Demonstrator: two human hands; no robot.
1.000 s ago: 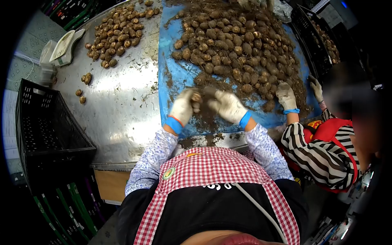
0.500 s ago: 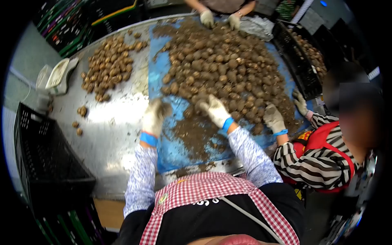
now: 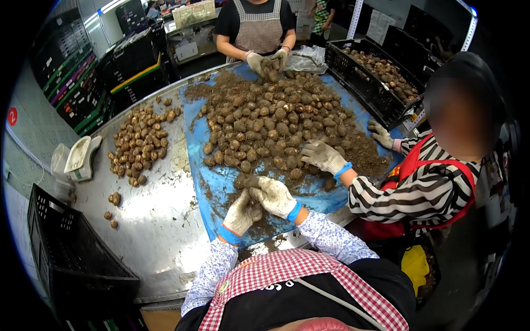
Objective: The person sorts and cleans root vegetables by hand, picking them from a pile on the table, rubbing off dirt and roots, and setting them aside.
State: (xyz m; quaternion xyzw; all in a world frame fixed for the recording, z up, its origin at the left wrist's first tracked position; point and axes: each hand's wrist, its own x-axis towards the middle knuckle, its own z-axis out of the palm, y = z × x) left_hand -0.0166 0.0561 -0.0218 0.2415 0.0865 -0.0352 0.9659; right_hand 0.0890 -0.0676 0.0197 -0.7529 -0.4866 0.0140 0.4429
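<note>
My left hand [image 3: 243,214] and my right hand [image 3: 273,197], in soiled white gloves with blue bands at the wrists, meet over the near part of the blue sheet [image 3: 223,190]. Their fingers close around a soil-covered tuber [image 3: 247,182], mostly hidden by the gloves. Just beyond them lies a big heap of round brown tubers [image 3: 270,127] caked with soil. Loose dark soil [image 3: 262,229] is scattered under and beside my hands.
A cleaner tuber pile [image 3: 141,140] sits on the metal table [image 3: 160,220]. At left are a black crate [image 3: 77,248] and a white scale [image 3: 83,157]. Another filled crate [image 3: 375,71] stands far right. Co-workers' gloved hands [image 3: 326,157] [image 3: 268,63] work at the heap.
My hands, apart before, have come together nearer my body. The far co-worker has lifted a soiled clump in both hands. The right co-worker's near hand has moved over the heap. My view has tilted up.
</note>
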